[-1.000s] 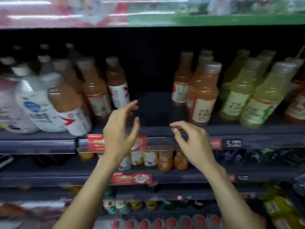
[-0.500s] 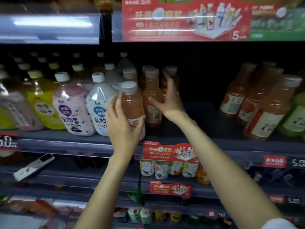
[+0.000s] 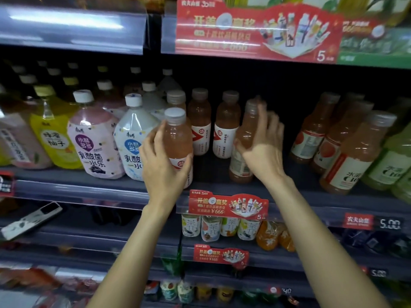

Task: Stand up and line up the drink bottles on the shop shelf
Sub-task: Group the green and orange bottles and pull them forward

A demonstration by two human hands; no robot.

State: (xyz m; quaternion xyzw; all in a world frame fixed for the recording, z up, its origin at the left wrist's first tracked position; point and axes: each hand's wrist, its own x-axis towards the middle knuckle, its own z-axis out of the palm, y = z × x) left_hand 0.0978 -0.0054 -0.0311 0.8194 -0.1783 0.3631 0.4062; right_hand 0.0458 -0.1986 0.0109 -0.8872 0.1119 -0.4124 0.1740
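Observation:
My left hand (image 3: 165, 165) grips a pink drink bottle (image 3: 178, 138) with a grey cap, upright at the front of the dark shelf (image 3: 89, 185). My right hand (image 3: 262, 147) wraps a second pink bottle (image 3: 244, 152), upright a little to the right and slightly further back. Between and behind them stand two more pink bottles with white-and-red labels, the left one (image 3: 200, 125) and the right one (image 3: 226, 130). Another grey-capped pink bottle (image 3: 176, 98) sits just behind the one in my left hand.
Fat pouch-shaped bottles, pink (image 3: 93, 138), white (image 3: 133, 138) and yellow (image 3: 53, 134), crowd the shelf's left. Orange (image 3: 351, 156) and green (image 3: 387, 170) bottles lean at the right, with a dark gap between. A red promo sign (image 3: 229, 205) hangs on the shelf edge; the upper shelf (image 3: 73, 30) overhangs.
Both hands went from hovering open to the pink bottles. My left hand stays on the front bottle; my right hand has closed on another and brought it forward, to the right of the row.

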